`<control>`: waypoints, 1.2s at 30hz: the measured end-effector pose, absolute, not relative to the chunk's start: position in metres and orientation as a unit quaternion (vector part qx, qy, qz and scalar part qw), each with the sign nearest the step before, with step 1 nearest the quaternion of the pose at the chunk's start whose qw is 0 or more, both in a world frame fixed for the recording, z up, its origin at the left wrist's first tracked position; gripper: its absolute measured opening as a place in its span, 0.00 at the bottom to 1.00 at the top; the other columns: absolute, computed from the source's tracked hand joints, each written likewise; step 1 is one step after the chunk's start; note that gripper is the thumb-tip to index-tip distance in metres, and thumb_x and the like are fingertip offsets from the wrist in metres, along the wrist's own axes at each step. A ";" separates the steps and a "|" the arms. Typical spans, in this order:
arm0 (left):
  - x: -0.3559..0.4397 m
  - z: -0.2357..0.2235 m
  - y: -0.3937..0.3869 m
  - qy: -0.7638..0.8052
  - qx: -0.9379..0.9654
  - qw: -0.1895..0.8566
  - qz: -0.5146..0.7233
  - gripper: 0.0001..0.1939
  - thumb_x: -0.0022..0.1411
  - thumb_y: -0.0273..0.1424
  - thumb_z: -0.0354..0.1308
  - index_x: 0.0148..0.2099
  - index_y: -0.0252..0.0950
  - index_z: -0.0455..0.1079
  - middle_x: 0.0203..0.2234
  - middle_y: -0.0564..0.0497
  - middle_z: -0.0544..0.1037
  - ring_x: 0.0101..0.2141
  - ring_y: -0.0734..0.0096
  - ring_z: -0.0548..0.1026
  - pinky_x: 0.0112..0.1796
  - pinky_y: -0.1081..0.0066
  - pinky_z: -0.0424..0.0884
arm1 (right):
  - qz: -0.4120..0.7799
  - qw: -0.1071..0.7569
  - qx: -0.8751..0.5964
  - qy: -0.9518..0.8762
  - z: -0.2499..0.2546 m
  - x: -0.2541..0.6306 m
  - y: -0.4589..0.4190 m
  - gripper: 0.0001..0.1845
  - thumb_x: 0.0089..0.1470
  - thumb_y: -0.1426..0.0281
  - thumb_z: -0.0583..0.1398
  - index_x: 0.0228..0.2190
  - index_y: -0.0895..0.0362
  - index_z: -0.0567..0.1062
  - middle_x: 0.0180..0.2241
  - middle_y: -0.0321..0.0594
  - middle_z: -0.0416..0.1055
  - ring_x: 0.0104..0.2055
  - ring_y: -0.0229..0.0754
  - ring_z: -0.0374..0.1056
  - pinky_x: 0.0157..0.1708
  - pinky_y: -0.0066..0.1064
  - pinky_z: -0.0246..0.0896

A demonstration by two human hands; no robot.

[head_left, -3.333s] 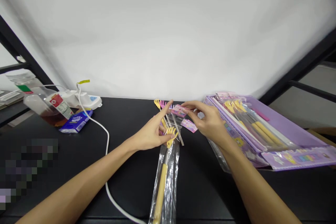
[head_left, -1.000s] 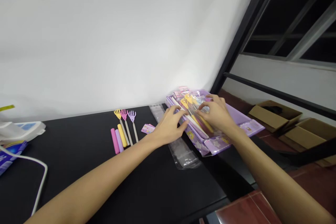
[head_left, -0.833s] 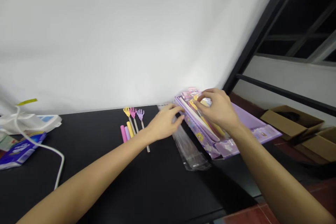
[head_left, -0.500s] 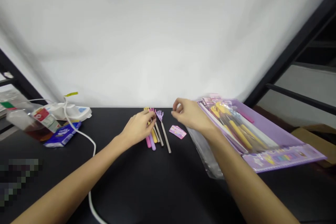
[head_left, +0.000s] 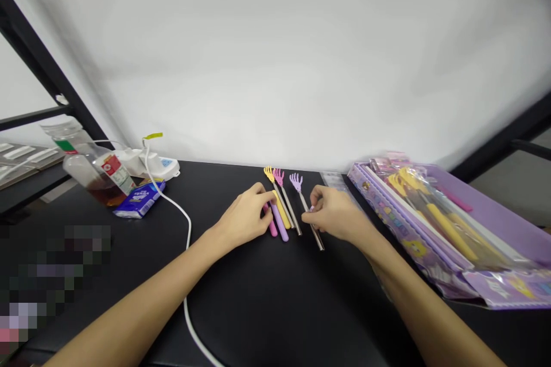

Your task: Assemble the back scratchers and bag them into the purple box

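Left hand (head_left: 243,219) curled on the pink and yellow scratchers (head_left: 278,206); right hand (head_left: 333,215) pinching the purple scratcher (head_left: 306,206). Best to nudge slowly, keeping all lined up.

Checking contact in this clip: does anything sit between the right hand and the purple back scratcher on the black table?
Nothing visible does. The right hand is already at the shaft of the purple back scratcher, fingers on it. The left hand rests on the yellow and pink scratchers beside it.

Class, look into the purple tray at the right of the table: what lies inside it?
Inside the purple tray lie yellow-handled back scratchers in clear wrappers, and small pink cards at its far end. What lies beneath the wrapped pile is covered.
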State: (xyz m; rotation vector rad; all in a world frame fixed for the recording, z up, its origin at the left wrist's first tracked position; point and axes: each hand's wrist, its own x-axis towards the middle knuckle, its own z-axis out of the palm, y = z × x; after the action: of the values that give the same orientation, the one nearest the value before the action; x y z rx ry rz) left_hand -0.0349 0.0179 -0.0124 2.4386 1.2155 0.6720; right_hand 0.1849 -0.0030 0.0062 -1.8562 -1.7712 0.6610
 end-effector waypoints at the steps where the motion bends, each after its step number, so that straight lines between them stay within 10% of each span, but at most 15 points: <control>1: -0.034 -0.013 0.017 0.425 0.856 0.172 0.239 0.11 0.61 0.24 0.51 0.42 0.39 0.74 0.37 0.50 0.70 0.30 0.72 0.72 0.35 0.70 0.71 | 0.284 0.271 -0.670 -0.630 0.008 0.187 -0.003 0.16 0.38 0.73 0.62 0.26 0.51 0.59 0.16 0.29 0.68 0.18 0.39 0.65 0.19 0.29 0.54; 7: -0.023 -0.011 0.014 0.483 0.830 0.140 0.243 0.11 0.65 0.34 0.53 0.32 0.37 0.71 0.34 0.50 0.70 0.28 0.71 0.73 0.35 0.65 0.72 | 0.395 0.414 -0.597 -0.563 0.013 0.194 -0.003 0.19 0.37 0.74 0.62 0.30 0.50 0.58 0.17 0.26 0.68 0.19 0.39 0.68 0.20 0.28 0.63; 26: -0.020 -0.005 0.011 0.547 0.818 0.041 0.172 0.06 0.59 0.31 0.56 0.30 0.36 0.70 0.41 0.43 0.70 0.40 0.53 0.75 0.34 0.59 0.74 | 0.560 0.468 -0.504 -0.462 0.021 0.192 -0.007 0.31 0.33 0.74 0.72 0.36 0.52 0.62 0.24 0.29 0.73 0.23 0.33 0.66 0.23 0.24 0.59; 36: -0.026 -0.018 0.021 0.504 0.793 0.229 0.256 0.16 0.69 0.42 0.50 0.36 0.36 0.68 0.40 0.44 0.72 0.35 0.65 0.75 0.37 0.64 0.74 | 0.574 0.521 -0.489 -0.399 0.024 0.196 -0.005 0.23 0.44 0.73 0.69 0.44 0.54 0.72 0.33 0.38 0.78 0.28 0.34 0.67 0.29 0.26 0.66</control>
State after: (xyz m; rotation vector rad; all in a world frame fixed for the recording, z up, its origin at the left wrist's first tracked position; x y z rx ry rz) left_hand -0.0261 0.0214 -0.0185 2.1822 1.3868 0.7050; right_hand 0.1962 -0.0050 0.0245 -1.1727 -0.9568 1.3749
